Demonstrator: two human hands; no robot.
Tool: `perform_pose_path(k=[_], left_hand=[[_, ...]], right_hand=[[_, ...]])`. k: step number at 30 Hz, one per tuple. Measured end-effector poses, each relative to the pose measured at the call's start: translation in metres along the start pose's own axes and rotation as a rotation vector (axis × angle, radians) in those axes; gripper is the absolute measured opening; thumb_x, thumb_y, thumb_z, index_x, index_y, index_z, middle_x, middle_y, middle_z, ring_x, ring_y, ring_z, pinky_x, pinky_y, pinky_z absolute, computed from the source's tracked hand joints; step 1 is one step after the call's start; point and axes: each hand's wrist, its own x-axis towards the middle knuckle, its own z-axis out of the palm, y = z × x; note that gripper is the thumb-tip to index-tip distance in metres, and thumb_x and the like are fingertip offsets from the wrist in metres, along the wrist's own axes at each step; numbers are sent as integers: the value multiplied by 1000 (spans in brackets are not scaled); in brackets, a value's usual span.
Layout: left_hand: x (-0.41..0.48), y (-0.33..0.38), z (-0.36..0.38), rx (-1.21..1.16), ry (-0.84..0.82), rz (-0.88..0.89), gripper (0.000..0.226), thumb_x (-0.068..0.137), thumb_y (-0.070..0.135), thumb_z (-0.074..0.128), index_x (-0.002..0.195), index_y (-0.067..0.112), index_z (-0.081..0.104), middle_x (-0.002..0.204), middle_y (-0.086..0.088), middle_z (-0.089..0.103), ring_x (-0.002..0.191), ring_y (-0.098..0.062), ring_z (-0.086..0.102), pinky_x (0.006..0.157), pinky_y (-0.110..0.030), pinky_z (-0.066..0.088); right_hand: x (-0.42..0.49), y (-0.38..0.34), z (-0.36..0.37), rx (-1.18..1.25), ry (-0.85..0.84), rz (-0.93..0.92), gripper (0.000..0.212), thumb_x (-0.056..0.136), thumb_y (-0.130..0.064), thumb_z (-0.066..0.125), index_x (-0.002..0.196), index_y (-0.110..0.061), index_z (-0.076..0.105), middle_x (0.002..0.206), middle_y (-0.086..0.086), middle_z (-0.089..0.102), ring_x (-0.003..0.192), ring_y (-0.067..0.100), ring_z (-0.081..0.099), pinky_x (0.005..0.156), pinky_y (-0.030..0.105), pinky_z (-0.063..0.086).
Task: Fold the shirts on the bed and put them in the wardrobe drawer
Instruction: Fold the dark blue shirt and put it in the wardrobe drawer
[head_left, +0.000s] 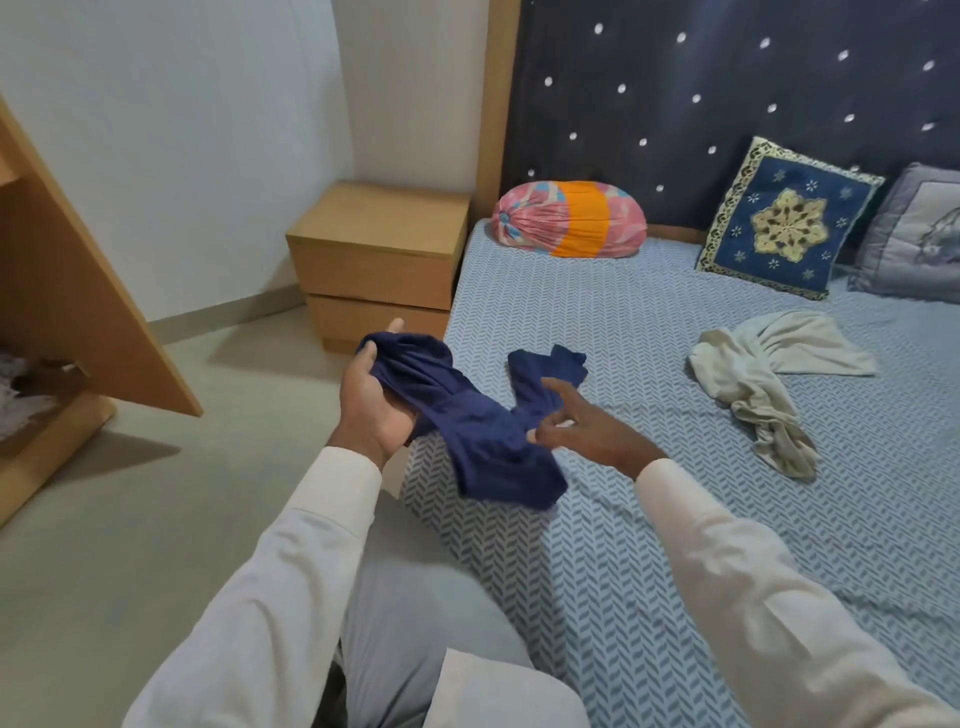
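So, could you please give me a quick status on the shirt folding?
Left hand grips navy shirt, bunched, at bed corner. Right hand at its middle, grip unclear. Beige shirt crumpled on bed, untouched. Nothing in the way.

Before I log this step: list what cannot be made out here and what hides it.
Head view only.
Wardrobe: its inside is cut off by the left edge and partly behind its open door; no drawer can be told.
Navy shirt: bunched in the left hand, folds hide its shape.
Right hand: blurred; pinching or just touching the navy shirt is unclear.
Grey pillow: cut off by the right edge.
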Motion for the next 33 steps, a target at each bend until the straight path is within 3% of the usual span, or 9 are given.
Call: perform_pose_path(k=[4, 8, 12, 14, 17, 21, 25, 29, 33], left_hand=[[-9, -15, -5, -2, -39, -24, 47, 104, 36, 27, 141, 19, 51, 140, -15, 54, 131, -31, 49, 111, -48, 34], [-16, -13, -14, 10, -5, -24, 48, 104, 36, 27, 142, 18, 50, 142, -16, 52, 132, -32, 47, 111, -48, 33], [-21, -1, -28, 48, 56, 25, 46, 105, 36, 27, 141, 21, 50, 136, -13, 57, 125, -31, 53, 105, -48, 40], [-20, 3, -30, 181, 120, 47, 42, 105, 36, 29, 136, 24, 54, 132, -12, 59, 120, -31, 55, 103, -50, 42], [-19, 5, -32, 511, 265, 25, 29, 103, 33, 38, 108, 20, 64, 116, -18, 66, 97, -31, 63, 88, -47, 53], [-15, 4, -22, 766, 280, 18, 29, 100, 29, 43, 88, 16, 65, 81, -10, 67, 73, -23, 64, 66, -33, 52], [-11, -2, -9, 1138, 136, 262, 33, 81, 36, 43, 86, 28, 75, 87, -6, 71, 84, -24, 63, 74, -35, 49], [-11, -10, 11, 864, 39, 212, 27, 93, 25, 42, 76, 18, 61, 63, 5, 55, 61, -9, 50, 59, -27, 39], [-10, -10, 17, 733, -120, 48, 23, 94, 32, 46, 76, 25, 60, 71, 4, 60, 69, -12, 56, 67, -28, 43]], right_hand=[[2, -21, 43, 241, -95, -162, 60, 82, -35, 77, 133, -46, 48, 134, -9, 52, 122, 6, 55, 104, 29, 44], [13, -24, 76, -21, -97, -262, 52, 84, -33, 77, 131, -24, 55, 135, -5, 44, 123, 8, 47, 105, 23, 37], [23, -4, 83, -327, 70, -446, 19, 82, -28, 71, 84, -10, 63, 84, 1, 57, 84, 13, 49, 76, 29, 39], [24, 0, 79, -238, 283, -385, 12, 82, -26, 67, 78, -17, 61, 72, -10, 50, 74, 13, 49, 71, 29, 37], [26, -3, 59, -26, 499, -257, 8, 89, -22, 67, 83, -24, 63, 80, -8, 60, 75, 15, 57, 75, 32, 46], [33, -13, 23, 118, 531, -192, 6, 92, -26, 62, 94, -22, 67, 92, -7, 63, 90, 15, 61, 90, 42, 51], [38, -26, -8, 264, 506, -143, 26, 85, -45, 54, 70, -25, 51, 72, -5, 50, 71, 14, 48, 73, 44, 42], [39, -45, -28, 294, 495, -137, 28, 89, -49, 55, 79, -24, 49, 80, -2, 48, 75, 12, 46, 73, 36, 38], [41, -49, -49, 210, 531, -165, 15, 93, -33, 60, 88, -21, 52, 86, -5, 52, 79, 11, 46, 72, 32, 37]])
